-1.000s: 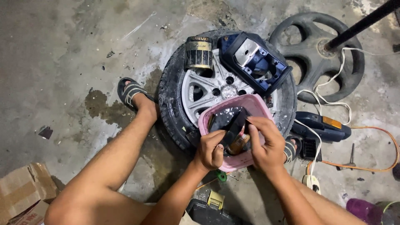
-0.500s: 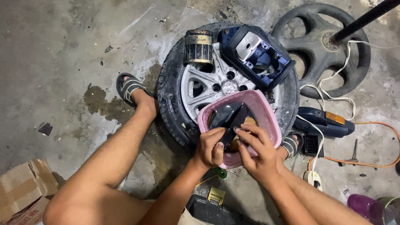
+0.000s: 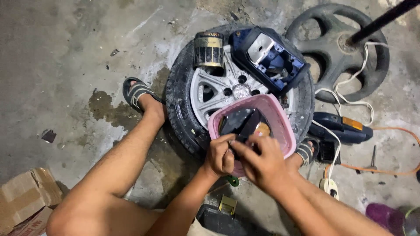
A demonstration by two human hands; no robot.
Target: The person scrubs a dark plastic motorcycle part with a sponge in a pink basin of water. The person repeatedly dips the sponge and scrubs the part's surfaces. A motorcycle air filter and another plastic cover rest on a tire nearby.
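While both hands work together over the pink basin (image 3: 286, 131), the step in hand appears to be the handling of a dark, flat part (image 3: 239, 121) held at the basin's near rim. The left hand (image 3: 220, 155) is curled into a narrow fist around something small at the 7 o'clock edge of the basin (what it pinches cannot be told); the right hand (image 3: 262, 162) lies over the same rim, fingers (image 3: 243, 146) bent down upon the dark part. Judged from this, the next move calls for a firm two-handed hold so the part does not slip back into the basin.

Contents: the basin, resting on the wheel (image 3: 210, 89) at its 5 o'clock side, holds the dark part and a small orange-brown piece (image 3: 263, 129). On the wheel at 12 o'clock stands a gold-banded tin (image 3: 208, 49); at 1 o'clock lies a blue housing (image 3: 269, 57), open side up. A blue power tool (image 3: 343, 127) lies on the floor at 3 o'clock.
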